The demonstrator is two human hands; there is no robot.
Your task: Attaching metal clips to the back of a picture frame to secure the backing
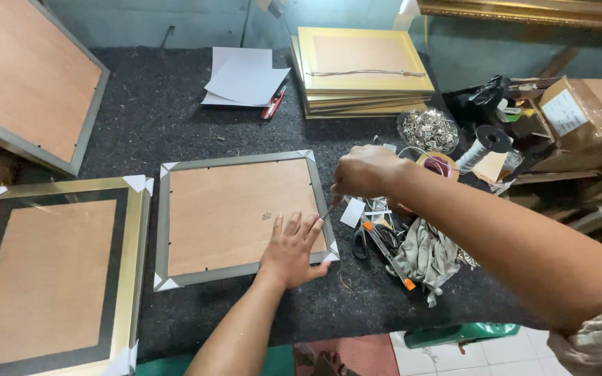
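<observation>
We press left hand [290, 247] flat, fingers spread, on silver frame [242, 217], backing up, at its 4 o'clock corner. Right hand [365, 170] pinched shut on thin tool [329, 209], possibly screwdriver, tip at frame's 3 o'clock edge, shaft slanting toward 7 o'clock. Right hand nearer.

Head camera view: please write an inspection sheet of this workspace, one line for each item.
Surface: dark felt-covered table, with bits of debris.
Job's things: silver picture frame lying face down, brown backing board up, white corner protectors on; thin tool at its right edge.
Clutter: scissors, grey rag, bowl of metal fittings, spool of cord, white paper sheets, red pen.
Hands: left hand flat on the backing board; right hand pinching the tool.
Cables: nothing seen.
Surroundings: stack of gold frames, two more frames at left, cardboard box, tiled floor.
</observation>
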